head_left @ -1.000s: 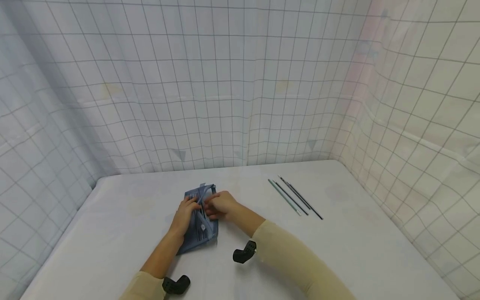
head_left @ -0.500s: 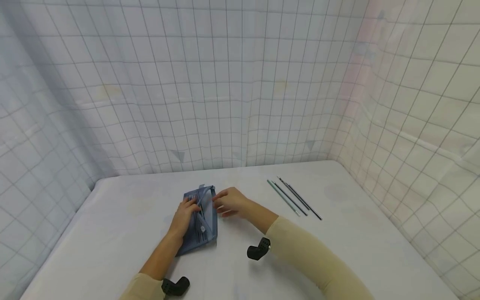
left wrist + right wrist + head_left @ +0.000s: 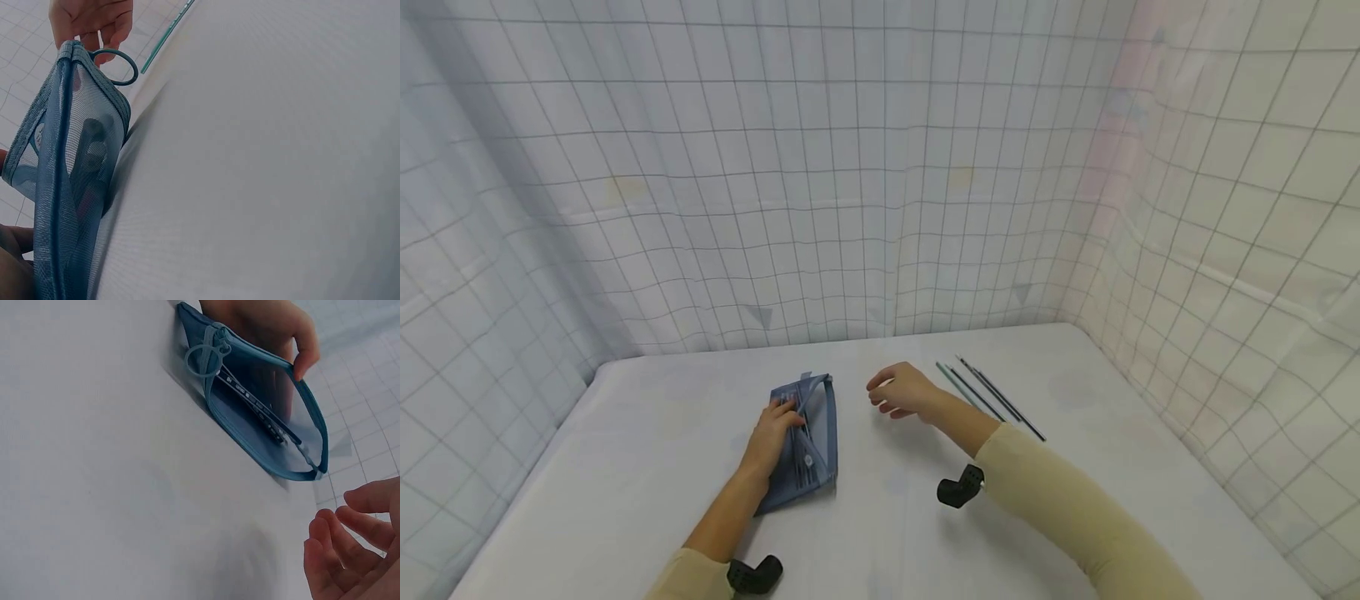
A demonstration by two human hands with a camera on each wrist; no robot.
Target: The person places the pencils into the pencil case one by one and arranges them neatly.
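Observation:
A blue mesh zip pencil case [image 3: 781,493] lies on the table left of centre, its mouth spread wide. My left hand [image 3: 767,435] grips its left side, the thumb hooked over the rim [image 3: 242,446] in the right wrist view. Inside, a few dark pencils [image 3: 256,407] with white lettering are visible. A pull ring [image 3: 187,362] hangs at one end of the zip. My right hand [image 3: 904,392] hovers between the case and the loose pencils, fingers loosely bent and holding nothing. Part of the case is hidden behind my left hand.
Several loose pencils lie right of centre: a teal pencil [image 3: 953,381] and dark pencils [image 3: 994,395], their near ends partly behind my right forearm. White cloth covers the table [image 3: 610,467]. Grid-patterned curtains [image 3: 820,167] stand behind and at both sides.
My right hand has come out of the pencil case's mouth and moved right, toward the loose pencils. The left hand keeps its grip on the case, which has hardly moved.

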